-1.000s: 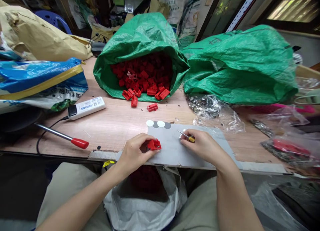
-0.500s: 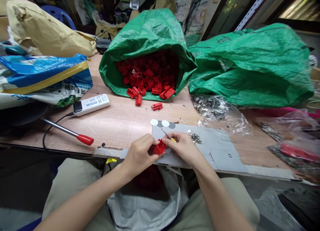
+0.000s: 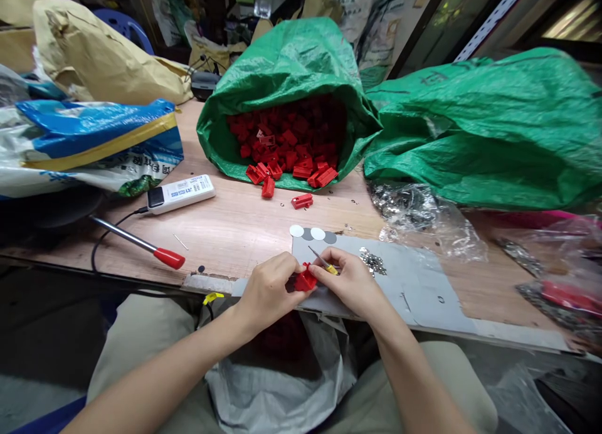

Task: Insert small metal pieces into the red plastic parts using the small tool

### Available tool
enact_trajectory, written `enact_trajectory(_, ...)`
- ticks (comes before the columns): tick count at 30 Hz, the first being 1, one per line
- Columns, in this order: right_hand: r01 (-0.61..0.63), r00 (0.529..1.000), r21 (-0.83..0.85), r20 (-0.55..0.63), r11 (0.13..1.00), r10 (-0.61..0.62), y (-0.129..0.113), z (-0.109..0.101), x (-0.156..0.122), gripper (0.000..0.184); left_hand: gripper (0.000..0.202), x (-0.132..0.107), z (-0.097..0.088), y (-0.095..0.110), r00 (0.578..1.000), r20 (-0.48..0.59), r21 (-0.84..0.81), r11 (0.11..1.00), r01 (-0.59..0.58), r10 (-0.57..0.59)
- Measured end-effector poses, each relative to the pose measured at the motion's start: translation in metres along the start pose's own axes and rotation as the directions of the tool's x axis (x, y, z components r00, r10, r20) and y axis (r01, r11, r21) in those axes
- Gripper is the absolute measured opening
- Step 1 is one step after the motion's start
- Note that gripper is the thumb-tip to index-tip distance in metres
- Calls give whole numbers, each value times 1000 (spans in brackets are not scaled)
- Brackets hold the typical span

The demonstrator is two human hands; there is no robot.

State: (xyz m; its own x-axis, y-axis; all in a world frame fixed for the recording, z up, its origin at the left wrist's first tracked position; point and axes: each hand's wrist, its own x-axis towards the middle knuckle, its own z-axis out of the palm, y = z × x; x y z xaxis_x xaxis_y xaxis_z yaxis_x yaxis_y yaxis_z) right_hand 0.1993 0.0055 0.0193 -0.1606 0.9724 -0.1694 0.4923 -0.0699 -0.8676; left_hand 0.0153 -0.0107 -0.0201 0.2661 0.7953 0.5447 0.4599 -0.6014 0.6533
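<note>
My left hand is closed around a small red plastic housing, held just above the front edge of the grey mat. In my right hand is a thin screwdriver-like tool with a yellow handle, its metal shaft pointing up and left. The right thumb and fingertip also press at the top of the red housing; whether a small part sits between them is hidden. A little pile of shiny metal pieces lies on the mat just beyond my right hand.
A green sack full of red housings opens toward me, with another green sack beside it. Clear bags of metal parts lie at right. At left are a white power bank and a red-handled rod. Below hangs a whitish bag.
The whole scene has shifted slightly to the right as the head view turned. My hands keep hold of the red housing and the yellow-handled tool, with only small finger movement.
</note>
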Motion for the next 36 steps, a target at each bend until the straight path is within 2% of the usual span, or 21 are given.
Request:
enact_trajectory(3, 48, 997, 10, 59, 999, -48, 0, -13, -2, 30, 14, 0, -2, 0, 1000, 11, -7, 1000, -10, 10)
enact_trajectory(6, -12, 994, 33, 111, 999, 8, 0, -32, -6, 42, 20, 3, -5, 2, 998, 57, -56, 998, 28, -25)
enact_trajectory(11, -100, 955, -17, 278, 995, 100, 5, -53, -9, 40, 22, 8, -12, 4, 985, 143, -146, 982, 118, -97)
enact_trajectory(21, 7, 950, -11, 312, 1000, -3, 5, -50, -8, 34, 23, 8, -13, 4, 981, 162, -150, 980, 134, -109)
enact_trajectory(25, 25, 941, -30, 338, 999, -13, 7, -51, -9, 38, 22, 8, -13, 5, 981, 162, -153, 980, 128, -103)
enact_trajectory(29, 10, 949, -22, 314, 1000, -3, 6, -50, -9, 41, 24, 7, -12, 4, 982, 162, -139, 983, 124, -101)
enact_trajectory(36, 54, 939, -25, 342, 998, -42, 1, -49, -10, 38, 24, 6, -12, 3, 986, 148, -128, 987, 101, -82)
